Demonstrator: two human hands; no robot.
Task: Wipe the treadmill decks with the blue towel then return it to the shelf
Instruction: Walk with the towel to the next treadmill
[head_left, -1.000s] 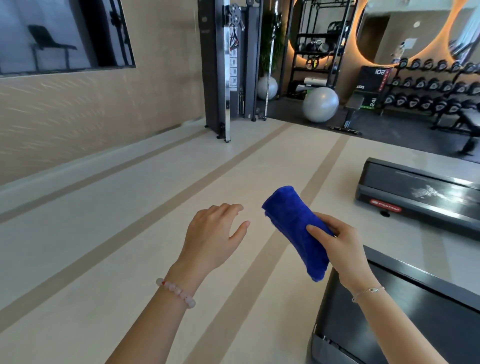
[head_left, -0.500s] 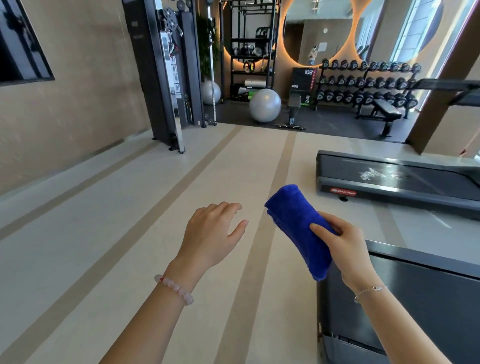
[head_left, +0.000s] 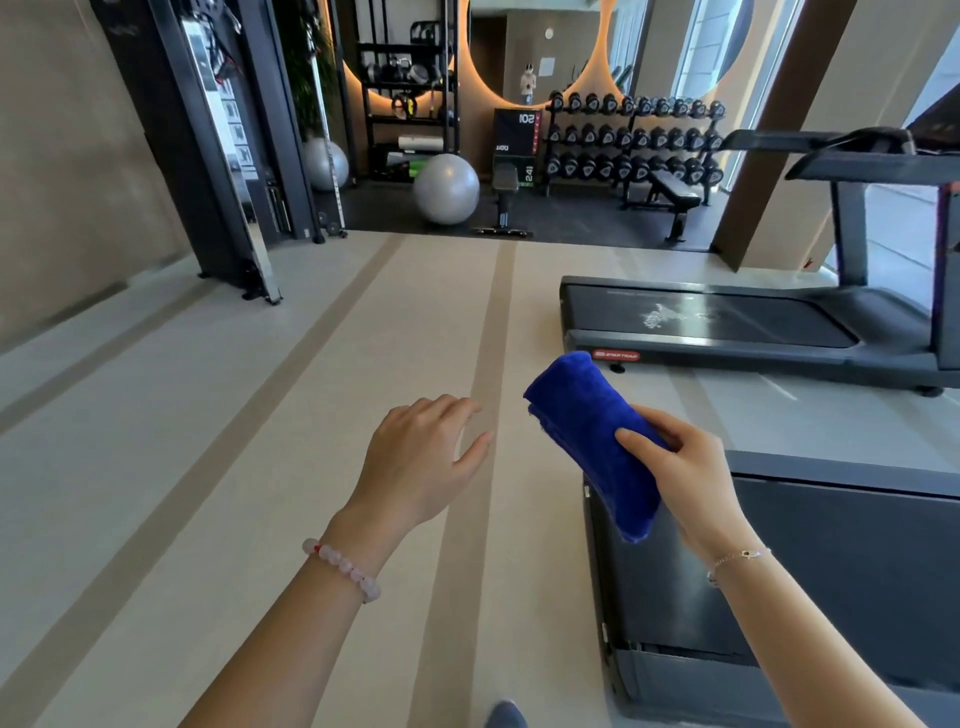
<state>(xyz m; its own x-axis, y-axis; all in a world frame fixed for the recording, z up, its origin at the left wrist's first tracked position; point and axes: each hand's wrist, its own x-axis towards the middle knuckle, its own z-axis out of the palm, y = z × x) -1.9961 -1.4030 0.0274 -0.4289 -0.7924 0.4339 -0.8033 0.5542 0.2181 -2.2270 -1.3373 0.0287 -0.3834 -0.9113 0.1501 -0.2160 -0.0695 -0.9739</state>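
Note:
My right hand (head_left: 680, 473) grips a folded blue towel (head_left: 587, 431), held in the air above the rear corner of the near treadmill deck (head_left: 831, 561) at lower right. My left hand (head_left: 421, 457) hovers beside it over the floor, fingers relaxed and holding nothing. A second treadmill (head_left: 727, 322) stands further off on the right, its dark belt showing a pale smear. A black shelf rack (head_left: 410, 88) stands at the back of the gym.
A tall cable machine (head_left: 223, 156) stands at the left by the wall. Two grey exercise balls (head_left: 447, 189), a bench and a dumbbell rack (head_left: 634, 140) fill the dark-floored area at the back. Pale striped floor stretches ahead on the left.
The view has swung to the right, bringing both treadmills and the dumbbell rack further into frame. Both hands keep the same pose, the right still holding the towel.

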